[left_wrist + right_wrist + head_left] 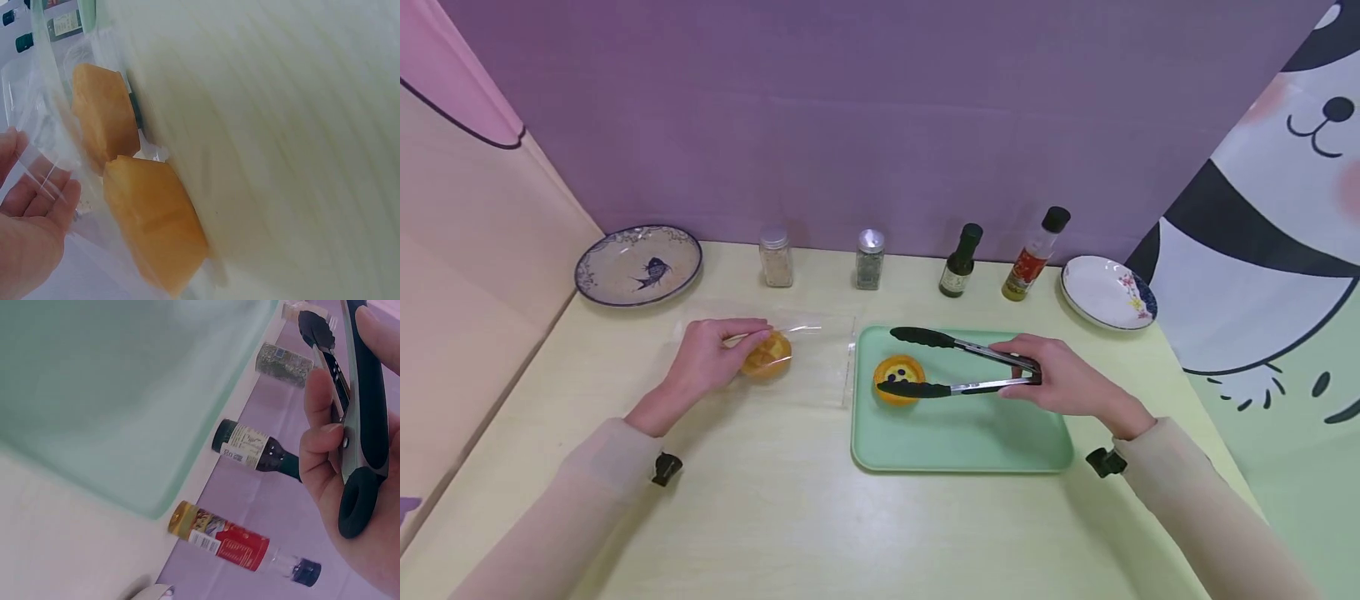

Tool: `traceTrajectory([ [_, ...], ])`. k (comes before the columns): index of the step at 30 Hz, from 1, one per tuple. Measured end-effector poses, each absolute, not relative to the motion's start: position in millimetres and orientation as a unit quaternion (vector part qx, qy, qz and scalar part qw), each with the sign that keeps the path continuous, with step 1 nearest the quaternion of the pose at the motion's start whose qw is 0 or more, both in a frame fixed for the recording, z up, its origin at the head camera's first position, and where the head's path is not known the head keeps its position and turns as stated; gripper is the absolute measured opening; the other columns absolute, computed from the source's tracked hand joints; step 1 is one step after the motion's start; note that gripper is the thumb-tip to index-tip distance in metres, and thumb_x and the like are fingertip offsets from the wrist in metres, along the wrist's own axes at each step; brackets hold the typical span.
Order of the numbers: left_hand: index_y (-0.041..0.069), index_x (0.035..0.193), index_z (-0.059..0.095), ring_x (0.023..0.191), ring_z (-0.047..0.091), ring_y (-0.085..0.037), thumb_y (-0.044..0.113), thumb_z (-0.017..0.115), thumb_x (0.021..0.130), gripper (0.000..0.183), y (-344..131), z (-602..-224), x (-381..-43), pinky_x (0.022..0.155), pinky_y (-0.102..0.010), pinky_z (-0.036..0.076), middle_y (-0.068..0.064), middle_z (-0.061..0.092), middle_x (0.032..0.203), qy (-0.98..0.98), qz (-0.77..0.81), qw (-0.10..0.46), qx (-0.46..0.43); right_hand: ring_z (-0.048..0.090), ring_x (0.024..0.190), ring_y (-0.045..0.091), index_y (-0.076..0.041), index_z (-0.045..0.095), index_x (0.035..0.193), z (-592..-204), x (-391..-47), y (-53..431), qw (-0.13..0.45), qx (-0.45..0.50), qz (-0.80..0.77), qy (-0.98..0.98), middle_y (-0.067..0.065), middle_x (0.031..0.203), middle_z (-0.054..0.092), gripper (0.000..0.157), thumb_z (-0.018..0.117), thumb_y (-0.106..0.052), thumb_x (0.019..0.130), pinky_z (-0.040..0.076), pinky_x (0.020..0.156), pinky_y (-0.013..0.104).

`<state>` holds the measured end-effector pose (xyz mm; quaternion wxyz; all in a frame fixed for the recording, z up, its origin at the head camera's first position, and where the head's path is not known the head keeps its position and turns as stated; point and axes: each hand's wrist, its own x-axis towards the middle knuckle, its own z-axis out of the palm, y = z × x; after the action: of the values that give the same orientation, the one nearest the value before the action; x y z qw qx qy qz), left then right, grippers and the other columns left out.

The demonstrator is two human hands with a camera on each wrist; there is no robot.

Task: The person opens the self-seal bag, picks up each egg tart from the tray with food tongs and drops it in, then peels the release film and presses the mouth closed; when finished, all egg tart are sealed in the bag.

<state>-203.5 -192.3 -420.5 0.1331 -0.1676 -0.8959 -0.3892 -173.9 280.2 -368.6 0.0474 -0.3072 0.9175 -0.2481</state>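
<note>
My left hand (pixel 713 354) pinches the film of a clear plastic bag (pixel 823 367) lying on the table. Inside the bag, a golden tart (pixel 767 357) shows by my fingertips; the left wrist view reveals two pastries, a nearer one (pixel 156 219) and a farther one (pixel 106 115), standing side by side behind the film. My right hand (pixel 1060 375) grips black-tipped metal tongs (pixel 981 387) near their hinge end, the arms spread apart. Below them, a tart with dark berries (pixel 901 368) rests on a green tray (pixel 962 454), partly covered by the lower tong tip in the head view.
Along the back stand two spice jars, one pale (pixel 777 262) and one with green flakes (pixel 869 265), a small dark bottle (pixel 958 268) and a red-labelled bottle (pixel 1028 265). A fish-patterned plate (pixel 617 262) sits at back left, a floral dish (pixel 1097 292) at back right.
</note>
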Motion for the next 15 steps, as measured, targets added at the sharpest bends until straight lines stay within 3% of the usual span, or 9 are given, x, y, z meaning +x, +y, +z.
traceTrajectory([
  [4, 0.007, 0.098, 0.074, 0.098, 0.066, -0.031, 0.016, 0.067, 0.087, 0.016, -191.5, -421.4, -203.5, 0.078, -0.041, 0.055, -0.01, 0.071, 0.101, -0.895, -0.392, 0.13, -0.169, 0.052, 0.071, 0.01, -0.013, 0.059, 0.125, -373.1, -167.7, 286.5, 0.052, -0.306, -0.259, 0.915, -0.011, 0.094, 0.056, 0.056, 0.077, -0.035, 0.077, 0.045, 0.064, 0.023],
  [10, 0.008, 0.096, 0.075, 0.096, 0.067, -0.028, 0.016, 0.069, 0.086, 0.014, -191.4, -424.2, -203.5, 0.068, -0.025, 0.054, -0.009, 0.072, 0.099, -0.897, -0.385, 0.136, -0.171, 0.052, 0.068, 0.009, -0.009, 0.058, 0.126, -380.6, -161.8, 290.6, 0.052, -0.31, -0.275, 0.909, -0.004, 0.087, 0.06, 0.059, 0.078, -0.032, 0.076, 0.045, 0.061, 0.022],
  [15, 0.009, 0.099, 0.075, 0.098, 0.066, -0.028, 0.017, 0.068, 0.087, 0.016, -190.6, -424.4, -203.8, 0.078, -0.039, 0.054, -0.008, 0.072, 0.101, -0.897, -0.387, 0.129, -0.174, 0.052, 0.067, 0.009, -0.008, 0.058, 0.125, -386.2, -160.6, 293.3, 0.052, -0.305, -0.28, 0.909, -0.003, 0.083, 0.061, 0.059, 0.08, -0.028, 0.074, 0.045, 0.06, 0.022],
])
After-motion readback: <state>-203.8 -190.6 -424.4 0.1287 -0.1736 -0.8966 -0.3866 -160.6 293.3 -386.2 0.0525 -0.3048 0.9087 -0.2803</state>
